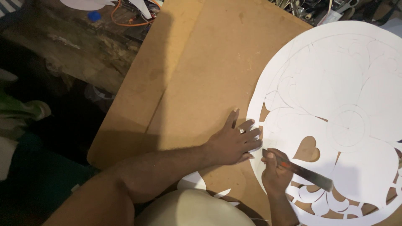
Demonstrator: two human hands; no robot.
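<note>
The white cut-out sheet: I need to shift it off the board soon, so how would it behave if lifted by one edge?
The white cut-out sheet looks thin, so it would probably flop. Narrow strips between the cut holes seem apt to tear. It likely slides easily on the smooth brown board.

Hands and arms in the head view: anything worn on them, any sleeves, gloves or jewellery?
Both arms are bare up to the frame edge, with no sleeves, gloves or wristbands in view. The left hand wears one ring, silver-coloured with a small raised top, on a middle finger. The right hand shows no ring or other item, though its fingers are partly hidden.
</note>
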